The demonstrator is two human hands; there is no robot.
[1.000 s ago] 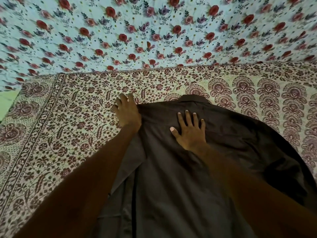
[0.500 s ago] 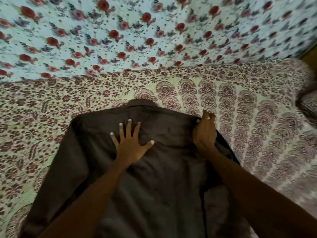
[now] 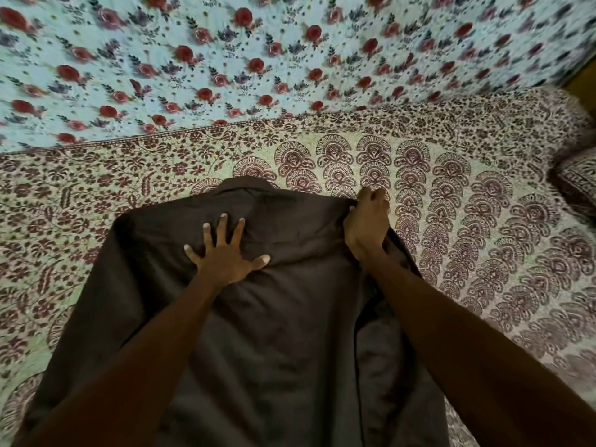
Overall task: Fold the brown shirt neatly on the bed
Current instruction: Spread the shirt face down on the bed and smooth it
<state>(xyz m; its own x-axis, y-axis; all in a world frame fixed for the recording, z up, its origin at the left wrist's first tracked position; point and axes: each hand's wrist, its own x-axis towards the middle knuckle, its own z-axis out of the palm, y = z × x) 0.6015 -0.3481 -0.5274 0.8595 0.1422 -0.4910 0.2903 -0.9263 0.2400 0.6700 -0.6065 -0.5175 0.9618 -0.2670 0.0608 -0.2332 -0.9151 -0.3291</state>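
Note:
The brown shirt (image 3: 283,333) lies back side up on the bed (image 3: 483,253), its collar pointing away from me. My left hand (image 3: 225,253) presses flat on the upper back of the shirt, fingers spread. My right hand (image 3: 367,224) is closed on the shirt's right shoulder edge, and the right side of the shirt is folded inward under it. The left sleeve runs down towards the lower left. Both forearms cover part of the shirt's lower half.
The bed carries a cream cover with a maroon floral and paisley print. Behind it hangs a light blue cloth (image 3: 290,59) with red roses. A pillow (image 3: 577,182) in the same maroon print lies at the right edge.
The hands shifted from the shirt's left shoulder to its right one. The left hand now presses the middle of the back and the right hand grips the right shoulder edge. The view swung right.

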